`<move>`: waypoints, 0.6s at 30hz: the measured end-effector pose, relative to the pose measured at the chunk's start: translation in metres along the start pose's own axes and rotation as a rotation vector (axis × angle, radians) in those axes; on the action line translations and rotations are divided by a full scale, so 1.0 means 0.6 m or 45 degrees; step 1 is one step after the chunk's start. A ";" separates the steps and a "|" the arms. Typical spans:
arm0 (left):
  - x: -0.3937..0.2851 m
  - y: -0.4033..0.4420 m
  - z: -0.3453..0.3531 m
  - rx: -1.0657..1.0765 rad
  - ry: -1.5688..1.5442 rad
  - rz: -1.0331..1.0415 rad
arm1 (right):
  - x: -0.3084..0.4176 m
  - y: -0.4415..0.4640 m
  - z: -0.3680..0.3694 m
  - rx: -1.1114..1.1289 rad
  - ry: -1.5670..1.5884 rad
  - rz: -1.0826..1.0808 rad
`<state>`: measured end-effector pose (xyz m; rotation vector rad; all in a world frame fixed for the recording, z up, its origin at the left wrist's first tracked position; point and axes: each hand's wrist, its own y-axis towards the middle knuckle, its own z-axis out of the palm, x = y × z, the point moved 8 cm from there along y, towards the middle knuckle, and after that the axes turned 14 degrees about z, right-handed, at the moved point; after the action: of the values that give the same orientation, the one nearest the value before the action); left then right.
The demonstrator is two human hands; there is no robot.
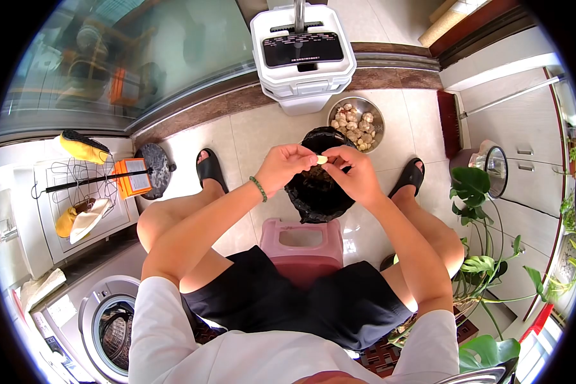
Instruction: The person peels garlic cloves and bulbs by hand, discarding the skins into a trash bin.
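A small pale garlic clove [322, 159] sits between the fingertips of both hands. My left hand [287, 168], with a green bead bracelet on its wrist, pinches it from the left. My right hand [354, 174] has its thumb and fingers closed on the clove's other side. Directly below is a bin lined with a black bag [323, 208], with brownish scraps partly visible inside it. Just beyond the bin, a metal bowl [381, 126] holds several garlic bulbs and cloves [358, 128].
A white mop bucket [304, 83] stands at the far side by the sliding glass door [192, 57]. The pink stool [301, 253] is between my legs. At left are a wire rack [86, 179] and a washing machine [105, 326]; a leafy plant [486, 262] reaches in from the right.
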<state>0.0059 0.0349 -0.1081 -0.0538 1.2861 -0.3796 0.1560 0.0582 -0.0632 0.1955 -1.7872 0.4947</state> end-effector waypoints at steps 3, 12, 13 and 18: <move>0.003 0.002 -0.002 -0.007 -0.012 0.012 | -0.007 0.003 -0.003 -0.017 0.017 0.071; 0.034 -0.014 0.009 -0.011 -0.045 -0.288 | -0.018 -0.002 0.012 0.157 0.149 0.167; 0.030 -0.017 0.024 0.002 -0.158 -0.301 | -0.030 -0.007 0.033 0.384 0.539 0.409; 0.054 -0.040 0.070 0.230 -0.820 -0.621 | -0.048 -0.012 0.066 0.500 1.275 0.858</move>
<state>0.0469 -0.0048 -0.1201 -0.3154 0.5849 -0.8200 0.1318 0.0315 -0.0968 -0.3593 -0.7162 1.1762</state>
